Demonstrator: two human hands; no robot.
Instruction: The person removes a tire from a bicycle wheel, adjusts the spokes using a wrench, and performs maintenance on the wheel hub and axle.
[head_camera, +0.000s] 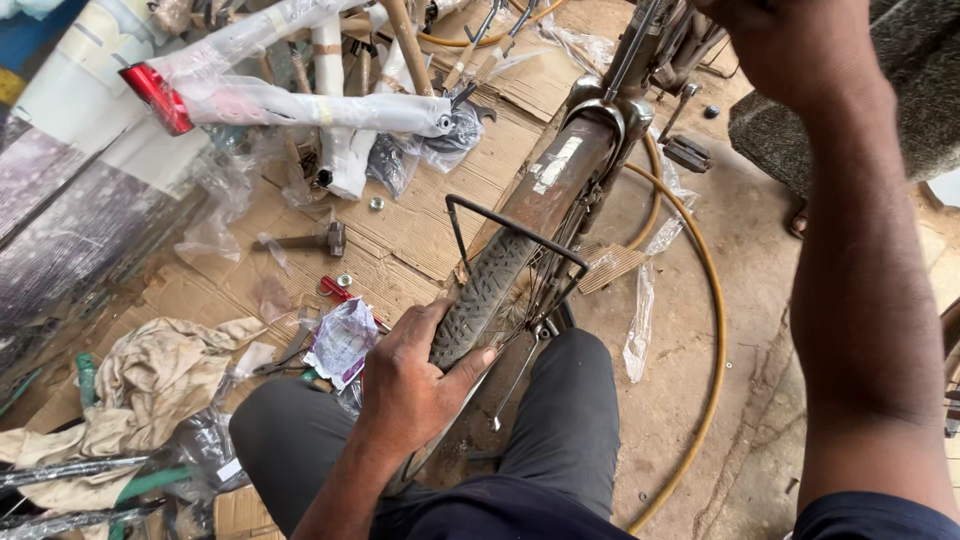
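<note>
At the lower centre of the frame we grip the bicycle tyre (487, 292) with our left hand (415, 385), clamping the wheel between our knees, while our right hand (790, 45) reaches past the top edge, its grasp hidden, near the rusty mudguard (555, 180).

Black treaded tyre (480, 295), rusty-brown mudguard (555, 180)

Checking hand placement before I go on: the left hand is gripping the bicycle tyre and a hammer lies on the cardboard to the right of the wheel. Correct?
Not quite. The head view shows the hammer on the cardboard left of the wheel. The left hand does grip the tyre.
</note>
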